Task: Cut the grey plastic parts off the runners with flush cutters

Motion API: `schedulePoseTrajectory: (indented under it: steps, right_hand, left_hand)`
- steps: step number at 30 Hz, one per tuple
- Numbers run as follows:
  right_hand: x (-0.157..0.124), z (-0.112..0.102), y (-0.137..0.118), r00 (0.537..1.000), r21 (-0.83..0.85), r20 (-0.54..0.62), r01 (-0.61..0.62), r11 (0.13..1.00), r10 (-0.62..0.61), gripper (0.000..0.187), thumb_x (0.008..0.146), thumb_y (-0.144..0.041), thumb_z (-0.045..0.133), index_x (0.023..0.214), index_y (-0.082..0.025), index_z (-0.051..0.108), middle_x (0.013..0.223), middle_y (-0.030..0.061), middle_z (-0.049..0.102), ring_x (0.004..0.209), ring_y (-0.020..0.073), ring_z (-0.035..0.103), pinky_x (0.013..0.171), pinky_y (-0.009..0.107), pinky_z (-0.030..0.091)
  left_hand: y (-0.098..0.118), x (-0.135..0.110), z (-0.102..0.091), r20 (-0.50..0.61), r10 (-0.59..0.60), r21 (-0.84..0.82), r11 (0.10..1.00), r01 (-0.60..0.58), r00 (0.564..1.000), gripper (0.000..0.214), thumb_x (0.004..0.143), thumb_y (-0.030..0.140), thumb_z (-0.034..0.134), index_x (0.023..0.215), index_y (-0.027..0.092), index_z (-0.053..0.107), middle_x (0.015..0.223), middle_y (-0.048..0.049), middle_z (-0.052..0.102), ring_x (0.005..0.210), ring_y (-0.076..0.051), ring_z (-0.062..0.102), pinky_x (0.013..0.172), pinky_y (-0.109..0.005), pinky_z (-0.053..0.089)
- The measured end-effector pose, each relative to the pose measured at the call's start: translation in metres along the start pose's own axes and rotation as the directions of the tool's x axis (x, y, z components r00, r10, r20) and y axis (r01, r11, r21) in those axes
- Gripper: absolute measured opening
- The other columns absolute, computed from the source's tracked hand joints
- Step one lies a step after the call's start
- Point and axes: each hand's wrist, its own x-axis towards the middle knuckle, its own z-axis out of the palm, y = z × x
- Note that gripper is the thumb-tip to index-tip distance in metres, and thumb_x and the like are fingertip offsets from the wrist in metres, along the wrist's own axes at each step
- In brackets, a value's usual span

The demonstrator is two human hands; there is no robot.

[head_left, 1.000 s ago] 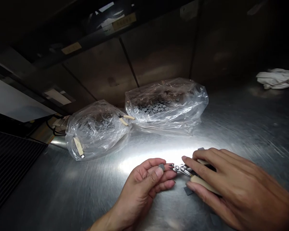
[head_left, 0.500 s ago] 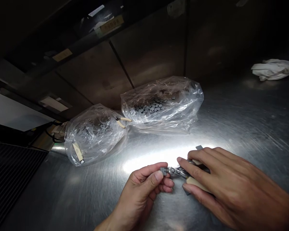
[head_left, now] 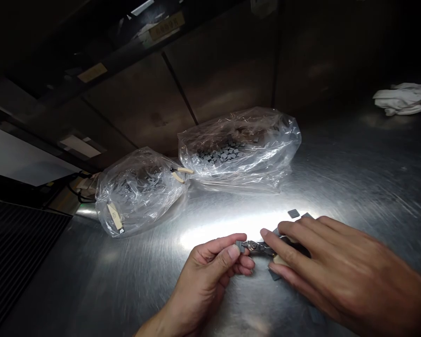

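Between thumb and fingers, my left hand pinches a small grey piece. My right hand is closed round the cream handles of small pliers, whose jaws point left and touch or nearly touch the grey piece. Whether the jaws bite into it I cannot make out. A flat grey square lies just beyond my right hand, and another grey square shows partly from beneath it. My right fingers cover most of the handles.
Two clear plastic bags, a left bag and a right bag, hold many small grey pieces. Pliers lie between the bags. A cream labelled tool rests at the left bag. A white cloth lies far right on the metal table.
The plier handles have come closer together in my right hand. The view has shifted slightly, and the grey square beyond my right hand shows more fully. My left hand still pinches the piece.
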Motion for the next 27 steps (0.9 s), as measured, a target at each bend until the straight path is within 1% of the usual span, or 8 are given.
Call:
schedulePoseTrajectory:
  steps: [4, 10, 18, 23, 27]
  right_hand:
    - [-0.0047, 0.0014, -0.0007, 1.0, 0.037, 0.012, -0.01, 0.999, 0.01, 0.029, 0.105, -0.022, 0.053, 0.129, -0.011, 0.066, 0.11, 0.0088, 0.07, 0.101, 0.0282, 0.063, 0.094, 0.046, 0.041]
    - [-0.0045, 0.0041, -0.0017, 0.997, 0.097, 0.039, -0.072, 0.993, 0.068, 0.03, 0.106, -0.025, 0.052, 0.13, -0.015, 0.066, 0.108, 0.0057, 0.068, 0.099, 0.0231, 0.063, 0.096, 0.043, 0.042]
    - [-0.0033, 0.003, -0.0005, 0.997, 0.092, 0.04, -0.062, 0.994, 0.059, 0.028, 0.107, -0.024, 0.049, 0.129, -0.016, 0.065, 0.105, 0.0056, 0.07, 0.095, 0.0233, 0.066, 0.092, 0.043, 0.045]
    - [-0.0018, 0.002, 0.0003, 0.998, 0.115, 0.033, -0.058, 0.992, 0.054, 0.026, 0.107, -0.025, 0.048, 0.123, -0.016, 0.065, 0.101, 0.0066, 0.071, 0.088, 0.0228, 0.068, 0.081, 0.039, 0.049]
    - [-0.0014, 0.0008, 0.0002, 0.998, 0.133, 0.033, -0.06, 0.989, 0.056, 0.026, 0.107, -0.024, 0.046, 0.125, -0.015, 0.064, 0.099, 0.0071, 0.071, 0.086, 0.0225, 0.069, 0.08, 0.039, 0.051]
  left_hand:
    - [-0.0003, -0.0011, -0.0012, -0.003, -0.006, 0.006, 1.0, 0.006, 1.0, 0.025, 0.081, 0.027, 0.086, 0.103, 0.015, 0.083, 0.079, -0.0057, 0.081, 0.075, -0.012, 0.072, 0.083, -0.023, 0.054]
    - [-0.0016, -0.0003, -0.0041, 0.007, 0.003, 0.022, 1.0, -0.003, 1.0, 0.024, 0.083, 0.027, 0.084, 0.105, 0.016, 0.083, 0.08, -0.0059, 0.081, 0.076, -0.012, 0.072, 0.084, -0.024, 0.053]
    - [-0.0035, 0.0, -0.0066, 0.008, 0.017, 0.069, 0.997, -0.017, 1.0, 0.023, 0.087, 0.027, 0.081, 0.107, 0.017, 0.083, 0.083, -0.006, 0.082, 0.077, -0.012, 0.071, 0.087, -0.026, 0.052]
    - [-0.0031, 0.0006, -0.0061, 0.012, 0.017, 0.072, 0.997, -0.018, 1.0, 0.023, 0.086, 0.028, 0.082, 0.106, 0.017, 0.083, 0.082, -0.0061, 0.081, 0.077, -0.013, 0.071, 0.087, -0.025, 0.053]
    - [-0.0011, 0.0006, -0.0035, 0.003, -0.005, 0.063, 0.998, 0.004, 1.0, 0.024, 0.084, 0.029, 0.084, 0.105, 0.017, 0.083, 0.081, -0.0061, 0.081, 0.076, -0.012, 0.072, 0.084, -0.023, 0.054]
